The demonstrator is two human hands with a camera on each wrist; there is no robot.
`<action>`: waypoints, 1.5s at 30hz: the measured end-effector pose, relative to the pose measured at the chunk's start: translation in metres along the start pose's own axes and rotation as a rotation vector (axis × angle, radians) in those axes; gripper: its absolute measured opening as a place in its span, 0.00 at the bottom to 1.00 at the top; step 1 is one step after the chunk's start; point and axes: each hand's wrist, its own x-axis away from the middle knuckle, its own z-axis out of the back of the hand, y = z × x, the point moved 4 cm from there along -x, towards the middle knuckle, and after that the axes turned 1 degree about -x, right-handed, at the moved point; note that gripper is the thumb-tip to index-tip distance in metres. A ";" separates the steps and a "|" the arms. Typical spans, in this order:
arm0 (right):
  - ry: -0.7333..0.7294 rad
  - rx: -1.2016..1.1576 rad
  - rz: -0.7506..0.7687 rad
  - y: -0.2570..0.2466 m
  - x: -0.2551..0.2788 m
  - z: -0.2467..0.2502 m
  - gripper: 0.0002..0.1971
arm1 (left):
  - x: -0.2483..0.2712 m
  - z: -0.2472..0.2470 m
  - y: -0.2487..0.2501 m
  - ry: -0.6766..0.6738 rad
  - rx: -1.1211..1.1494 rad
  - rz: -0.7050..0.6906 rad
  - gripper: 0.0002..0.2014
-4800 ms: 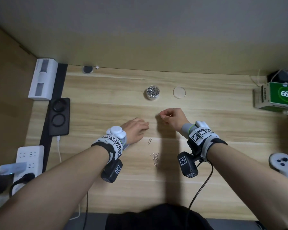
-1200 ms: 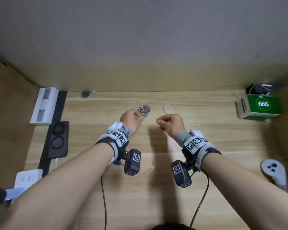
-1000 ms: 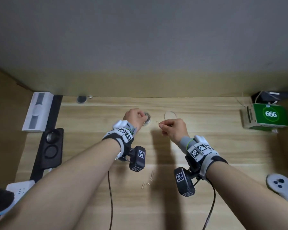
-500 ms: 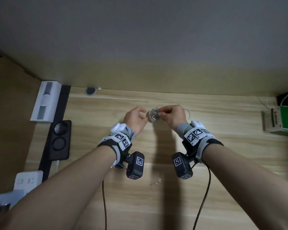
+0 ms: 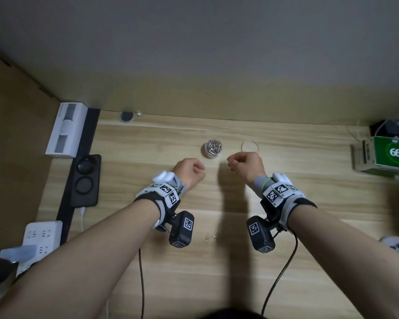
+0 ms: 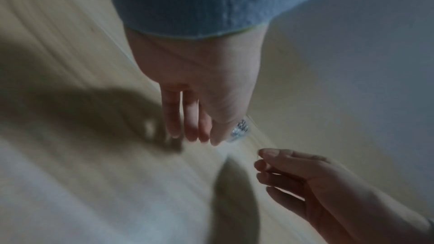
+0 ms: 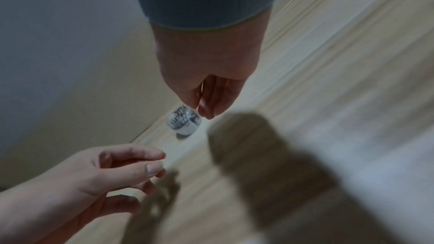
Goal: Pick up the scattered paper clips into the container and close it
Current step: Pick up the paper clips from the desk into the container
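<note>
A small clear container point(image 5: 213, 148) full of silver paper clips stands uncovered on the wooden desk point(image 5: 309, 180), with its round clear lid point(image 5: 249, 146) lying flat just right of it. My left hand point(image 5: 199, 169) hovers near the container's front left, fingers loosely curled and holding nothing. My right hand point(image 5: 232, 163) hovers at its front right, also loosely curled and empty. A few loose paper clips point(image 5: 209, 238) lie on the desk between my forearms. The left wrist view shows my left hand point(image 6: 192, 136) with fingers hanging down; the right wrist view shows the container point(image 7: 184, 121) beyond my right hand point(image 7: 199, 110).
At the left edge are a white box point(image 5: 66, 130), a black double-ring charger point(image 5: 85, 178) and a white power strip point(image 5: 40, 238). A green box marked 666 point(image 5: 392, 155) sits at the far right, a white controller point(image 5: 396, 246) nearer. Cables hang from both wrist cameras.
Both hands have pulled back from the container towards me. The paper clip that my right hand pinched earlier is no longer in its fingers. My head view has shifted.
</note>
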 end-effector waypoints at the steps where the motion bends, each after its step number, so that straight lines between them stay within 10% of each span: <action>1: -0.013 0.040 -0.004 0.008 0.006 -0.001 0.09 | 0.003 -0.004 -0.005 -0.042 -0.006 -0.001 0.06; 14: -0.244 0.325 0.102 0.074 0.107 -0.038 0.12 | 0.102 -0.063 -0.051 -0.352 -0.275 -0.134 0.17; 27: -0.139 0.609 0.272 0.087 0.127 -0.051 0.01 | 0.116 -0.079 -0.055 -0.151 -0.369 -0.221 0.08; 45: -0.128 0.511 0.170 0.098 0.140 -0.045 0.11 | 0.116 -0.070 -0.064 -0.110 -0.411 -0.130 0.09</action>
